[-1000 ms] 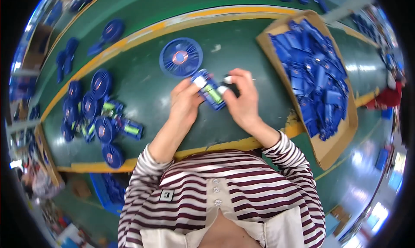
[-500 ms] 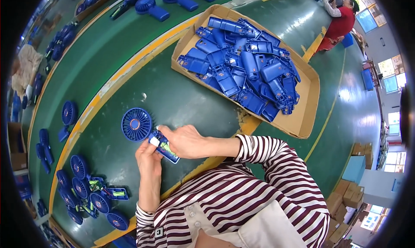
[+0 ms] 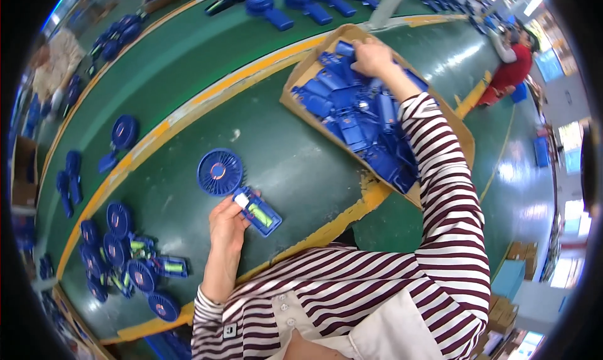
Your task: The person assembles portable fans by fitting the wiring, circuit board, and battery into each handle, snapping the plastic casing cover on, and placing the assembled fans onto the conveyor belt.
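My left hand (image 3: 227,227) is closed around the handle of a blue handheld fan (image 3: 220,173). Its handle (image 3: 262,214) is open on the upper side, with a light-green cell and a white piece inside. The round grille lies toward the far left of the hand. My right hand (image 3: 374,58) has its fingers curled onto a blue plastic handle cover at the far end of a cardboard box (image 3: 326,145). Many more such blue covers (image 3: 345,97) are heaped in that box; my right forearm hides part of them.
Left of me, several fans (image 3: 116,250) lie in a cluster, some with open handles. Finished-looking fans (image 3: 270,11) rest along the green belt beyond the yellow edge strip (image 3: 182,115). A person in red (image 3: 510,71) is at the far right, another person (image 3: 59,61) at far left.
My right hand has left the fan handle and reached out right into the box of covers. My left hand still holds the fan. The view has shifted slightly.
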Demonstrator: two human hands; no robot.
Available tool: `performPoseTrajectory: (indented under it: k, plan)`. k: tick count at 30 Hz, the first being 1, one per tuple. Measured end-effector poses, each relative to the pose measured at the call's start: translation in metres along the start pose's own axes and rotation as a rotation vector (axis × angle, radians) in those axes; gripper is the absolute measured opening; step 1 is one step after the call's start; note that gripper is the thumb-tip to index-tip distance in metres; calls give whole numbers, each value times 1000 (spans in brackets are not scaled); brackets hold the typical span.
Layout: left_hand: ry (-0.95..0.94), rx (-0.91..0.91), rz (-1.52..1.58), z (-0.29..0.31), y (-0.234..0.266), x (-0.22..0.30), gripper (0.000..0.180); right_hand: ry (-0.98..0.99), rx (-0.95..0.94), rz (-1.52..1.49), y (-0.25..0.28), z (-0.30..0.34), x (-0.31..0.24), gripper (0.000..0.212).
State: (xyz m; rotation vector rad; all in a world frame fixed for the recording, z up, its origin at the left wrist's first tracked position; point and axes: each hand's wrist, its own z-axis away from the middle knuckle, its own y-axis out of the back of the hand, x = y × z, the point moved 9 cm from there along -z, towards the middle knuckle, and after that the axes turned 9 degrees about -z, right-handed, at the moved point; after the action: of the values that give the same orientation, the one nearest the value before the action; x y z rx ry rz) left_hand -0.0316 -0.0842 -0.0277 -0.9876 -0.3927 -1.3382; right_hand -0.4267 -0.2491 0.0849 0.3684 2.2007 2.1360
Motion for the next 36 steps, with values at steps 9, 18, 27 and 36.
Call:
performPoseTrajectory:
  k: [9,18,27,36]
  plan:
    - [28,32,-39,-2,8,3,26,216,265,-143,62,41,-47,53]
    - [19,37,-66,2,12,-1,23,553,70,-1551,80,180,-180,67]
    - [26,69,24,4,12,-2,21,467,-13,-1445,30,200,-235,56]
    - [5,66,60,4,9,0,21,509,-93,-910,45,208,-244,49]
